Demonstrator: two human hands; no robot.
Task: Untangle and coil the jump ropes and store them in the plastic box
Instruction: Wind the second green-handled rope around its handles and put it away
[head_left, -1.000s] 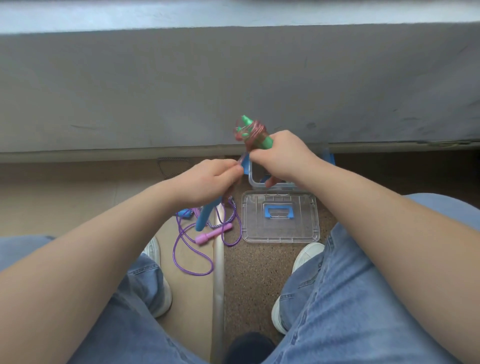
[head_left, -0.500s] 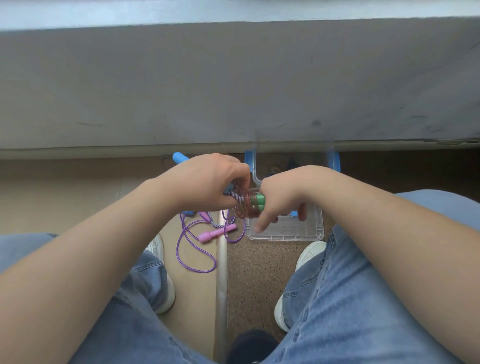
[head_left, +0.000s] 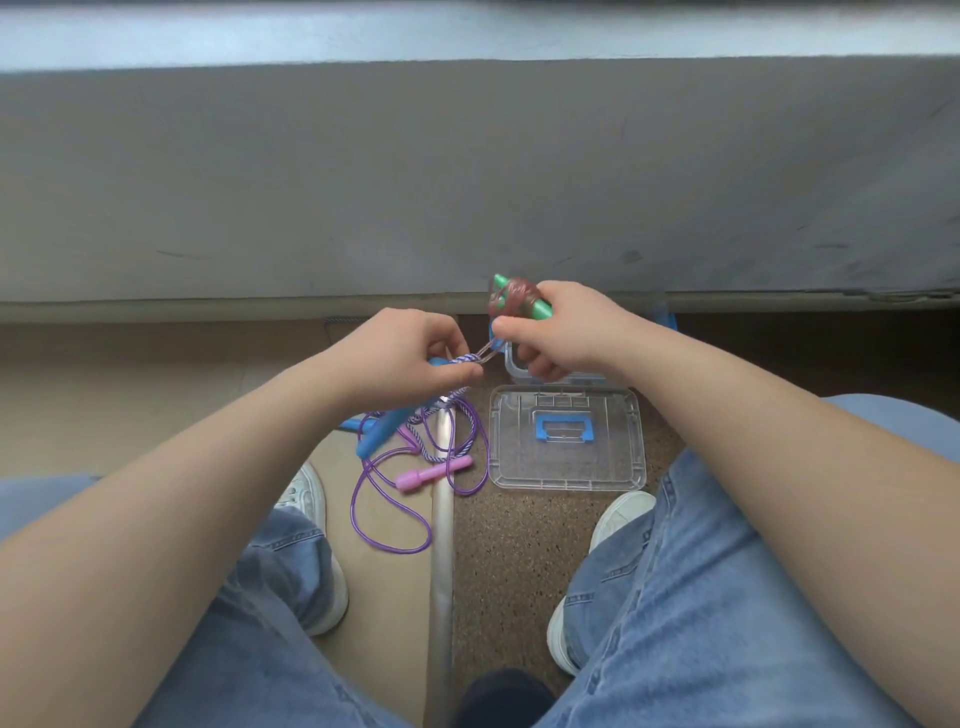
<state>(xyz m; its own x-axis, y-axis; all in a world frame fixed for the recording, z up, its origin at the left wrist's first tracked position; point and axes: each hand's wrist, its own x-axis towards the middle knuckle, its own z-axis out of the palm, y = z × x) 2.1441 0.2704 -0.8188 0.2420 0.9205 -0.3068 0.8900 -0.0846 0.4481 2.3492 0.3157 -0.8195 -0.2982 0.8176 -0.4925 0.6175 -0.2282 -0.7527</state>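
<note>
Jump rope coil (head_left: 511, 302), red cord wound on green handles, is held above the plastic box (head_left: 511, 367) by the right hand (head_left: 566, 332), its grip clamped round it. The left hand (head_left: 410, 353) pinches a striped rope (head_left: 464, 358) just beside it. A pink-handled purple rope (head_left: 434, 474) and the box lid (head_left: 566, 467) lie on the floor.

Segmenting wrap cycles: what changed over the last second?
From a second ago, the right hand dipped the green-handled coiled rope down over the clear lid, then lifted it back up toward the wall. The left hand followed down and back, still pinching the striped cord. Neither grip let go. The purple rope, pink handle and clear lid stayed put.
</note>
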